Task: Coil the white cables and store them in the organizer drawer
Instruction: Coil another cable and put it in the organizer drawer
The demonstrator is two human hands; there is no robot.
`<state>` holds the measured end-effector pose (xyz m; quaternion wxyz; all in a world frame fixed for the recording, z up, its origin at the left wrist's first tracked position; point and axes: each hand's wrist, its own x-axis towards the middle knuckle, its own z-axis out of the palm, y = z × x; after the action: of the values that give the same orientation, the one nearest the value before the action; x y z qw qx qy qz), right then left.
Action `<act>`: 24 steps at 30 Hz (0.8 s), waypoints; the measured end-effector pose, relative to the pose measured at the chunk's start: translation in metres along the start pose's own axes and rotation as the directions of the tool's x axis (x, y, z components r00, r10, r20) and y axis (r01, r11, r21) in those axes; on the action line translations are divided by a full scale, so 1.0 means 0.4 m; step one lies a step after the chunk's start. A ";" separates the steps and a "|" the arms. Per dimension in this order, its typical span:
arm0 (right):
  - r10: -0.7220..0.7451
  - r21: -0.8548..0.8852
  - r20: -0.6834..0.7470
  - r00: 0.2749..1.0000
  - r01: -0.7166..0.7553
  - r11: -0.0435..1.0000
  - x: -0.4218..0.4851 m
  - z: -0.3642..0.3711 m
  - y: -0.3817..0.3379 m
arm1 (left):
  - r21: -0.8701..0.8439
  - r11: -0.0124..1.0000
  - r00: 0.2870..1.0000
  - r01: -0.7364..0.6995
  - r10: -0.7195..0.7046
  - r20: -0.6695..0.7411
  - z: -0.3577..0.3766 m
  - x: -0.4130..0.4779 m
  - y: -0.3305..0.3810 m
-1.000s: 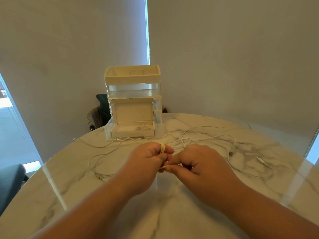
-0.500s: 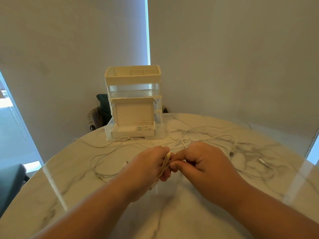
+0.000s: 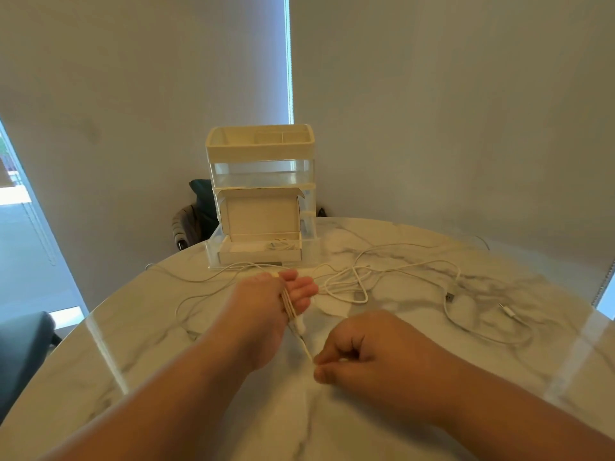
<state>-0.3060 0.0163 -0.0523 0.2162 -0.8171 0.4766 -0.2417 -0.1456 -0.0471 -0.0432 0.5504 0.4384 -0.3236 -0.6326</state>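
Several turns of a white cable are wrapped around my left hand, whose fingers are stretched out flat above the table. My right hand, nearer to me, pinches the free run of that cable and holds it taut down and to the right. More loose white cables lie tangled on the marble table behind the hands. The cream and clear organizer stands at the far edge. Its bottom drawer is pulled out with a coiled cable inside.
The round marble table has cable ends with plugs on the right. A dark chair with clothing stands behind the organizer. Another dark seat sits at the left edge. Roller blinds cover the windows behind.
My hands, close together before, have parted. The left hand has opened its fingers with the coil around it, and the right hand has pulled the cable back toward me.
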 end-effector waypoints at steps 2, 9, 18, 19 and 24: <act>0.080 0.037 0.070 0.994 -0.083 0.996 -0.001 0.006 0.004 | -0.159 0.987 1.000 -0.004 0.003 -0.002 -0.016 0.004 0.022; 0.174 -0.081 0.027 0.984 -0.171 0.982 0.012 0.008 0.017 | -0.420 0.903 0.971 0.093 0.011 0.239 -0.045 -0.024 0.082; 0.143 0.350 -0.399 0.905 0.006 0.937 0.006 -0.007 0.021 | -0.127 0.987 0.898 0.101 -0.036 0.438 0.003 -0.079 0.043; 0.133 0.388 -0.387 0.912 0.031 0.921 0.005 -0.002 0.015 | -0.115 0.987 0.895 0.108 -0.046 0.444 0.009 -0.083 0.036; 0.086 0.465 -0.351 0.933 0.094 0.880 0.007 0.014 -0.015 | -0.135 0.985 0.893 0.109 -0.037 0.448 0.026 -0.109 0.032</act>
<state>-0.2974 0.0172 -0.0526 0.3178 -0.6815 0.4327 -0.4973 -0.1492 -0.0076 -0.0188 0.4706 0.2498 -0.3732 -0.7595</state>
